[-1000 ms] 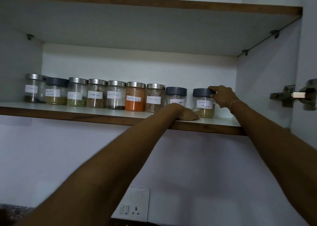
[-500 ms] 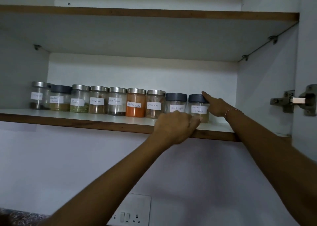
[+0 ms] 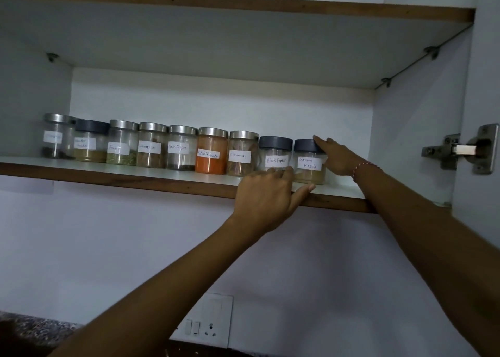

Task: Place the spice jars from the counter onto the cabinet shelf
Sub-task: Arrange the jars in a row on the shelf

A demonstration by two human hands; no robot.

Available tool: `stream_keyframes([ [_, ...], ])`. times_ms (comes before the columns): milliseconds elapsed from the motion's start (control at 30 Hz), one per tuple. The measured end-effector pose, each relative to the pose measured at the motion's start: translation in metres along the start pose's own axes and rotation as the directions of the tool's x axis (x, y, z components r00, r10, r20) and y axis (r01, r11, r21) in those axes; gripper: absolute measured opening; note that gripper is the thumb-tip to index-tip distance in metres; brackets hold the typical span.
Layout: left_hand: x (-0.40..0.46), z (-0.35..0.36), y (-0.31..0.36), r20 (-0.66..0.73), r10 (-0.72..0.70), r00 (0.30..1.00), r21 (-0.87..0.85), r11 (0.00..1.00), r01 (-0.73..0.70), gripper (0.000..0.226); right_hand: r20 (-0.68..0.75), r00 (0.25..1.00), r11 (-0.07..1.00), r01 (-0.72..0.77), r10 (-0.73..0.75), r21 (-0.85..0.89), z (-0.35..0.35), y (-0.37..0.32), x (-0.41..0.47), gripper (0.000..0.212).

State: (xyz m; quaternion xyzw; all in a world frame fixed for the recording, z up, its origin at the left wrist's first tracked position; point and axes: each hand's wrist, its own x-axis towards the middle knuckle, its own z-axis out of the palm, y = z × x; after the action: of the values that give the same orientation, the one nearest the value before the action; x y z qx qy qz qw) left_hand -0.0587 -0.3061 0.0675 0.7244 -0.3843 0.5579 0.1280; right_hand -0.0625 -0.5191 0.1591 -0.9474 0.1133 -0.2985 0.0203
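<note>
I am looking up into an open white cabinet whose lower shelf (image 3: pixel 151 176), white on top with a brown wooden edge, crosses the middle of the frame. A second shelf (image 3: pixel 243 7) with the same edge runs across the top. At the right edge I see a metal door hinge (image 3: pixel 465 149), and at the bottom centre a white wall switch and socket plate (image 3: pixel 208 320). A speckled dark counter corner (image 3: pixel 24 329) shows at the lower left.

Nine spice jars stand in one row on the lower shelf, from the left side to right of centre, nearly touching each other. The red chilli powder jar (image 3: pixel 211 151) with a steel lid is near the middle. The Black Pepper jar (image 3: pixel 275 153) and the Garam Masala jar (image 3: pixel 309 161), both dark-lidded, end the row on the right.

My left hand (image 3: pixel 267 194) rests at the shelf's front edge below those two jars. Its fingers reach up against the base of the Black Pepper jar and its thumb lies straight along the shelf edge under the Garam Masala jar; it grasps nothing. My right hand (image 3: pixel 338 155), with a red-and-white thread at the wrist, is flat and unclenched, its straight fingers laid against the right side of the Garam Masala jar and its lid.
</note>
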Motion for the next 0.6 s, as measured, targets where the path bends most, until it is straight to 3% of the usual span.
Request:
stream_keyframes([
  [133,0.001,-0.002,0.004,-0.046,0.005,0.999,0.027,1.000,-0.004,0.076,0.051,0.999,0.999,0.005,-0.003,-0.033,0.002,-0.004,0.006,0.074],
  [367,0.002,-0.006,0.005,-0.010,-0.010,1.000,0.044,0.999,0.011,0.072,0.101,0.993,0.998,-0.055,0.056,-0.011,0.003,-0.009,0.002,0.080],
  [467,0.003,-0.006,0.004,0.000,0.005,1.000,0.057,0.998,-0.005,0.072,-0.067,0.997,0.998,-0.046,0.049,0.052,-0.006,-0.016,-0.014,0.082],
  [600,0.002,-0.003,0.004,0.037,-0.001,0.999,0.027,1.000,0.000,0.062,-0.327,0.945,0.997,-0.009,0.035,0.078,-0.021,-0.026,-0.053,0.059],
])
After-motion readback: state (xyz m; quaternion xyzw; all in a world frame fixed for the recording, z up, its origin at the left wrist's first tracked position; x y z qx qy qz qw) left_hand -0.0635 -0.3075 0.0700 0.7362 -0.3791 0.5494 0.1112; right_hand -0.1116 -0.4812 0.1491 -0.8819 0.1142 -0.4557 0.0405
